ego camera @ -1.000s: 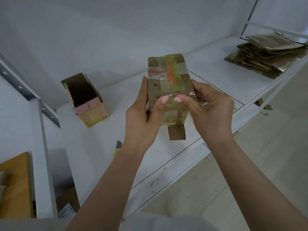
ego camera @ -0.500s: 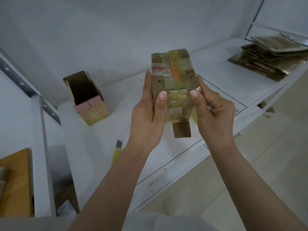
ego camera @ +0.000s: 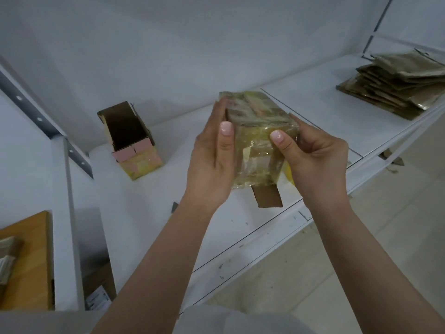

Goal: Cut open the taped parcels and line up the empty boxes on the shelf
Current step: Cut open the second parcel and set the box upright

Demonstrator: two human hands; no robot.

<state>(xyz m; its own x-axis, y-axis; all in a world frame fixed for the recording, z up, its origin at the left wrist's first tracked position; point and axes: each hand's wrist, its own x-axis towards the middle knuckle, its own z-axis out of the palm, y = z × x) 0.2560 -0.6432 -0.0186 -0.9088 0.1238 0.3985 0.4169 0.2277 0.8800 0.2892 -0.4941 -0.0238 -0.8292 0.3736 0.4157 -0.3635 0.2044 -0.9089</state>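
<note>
Head view: both hands clasp the taped box (ego camera: pixel 258 138) above the white shelf (ego camera: pixel 313 109), left hand (ego camera: pixel 212 162) flat on its left side, right hand (ego camera: pixel 315 160) curled round its right. Since half a second ago the box has tipped farther away, showing more of its near face. An open box (ego camera: pixel 130 141) stands far left; flattened cardboard (ego camera: pixel 395 85) lies far right.

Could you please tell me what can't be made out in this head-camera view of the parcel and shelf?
- Taped parcel: its sides are covered by the left hand and right hand; its open end faces away.
- Cutter: mostly behind the left wrist.
- Open box: dark interior.
- Flattened stack: cut by the right edge.
</note>
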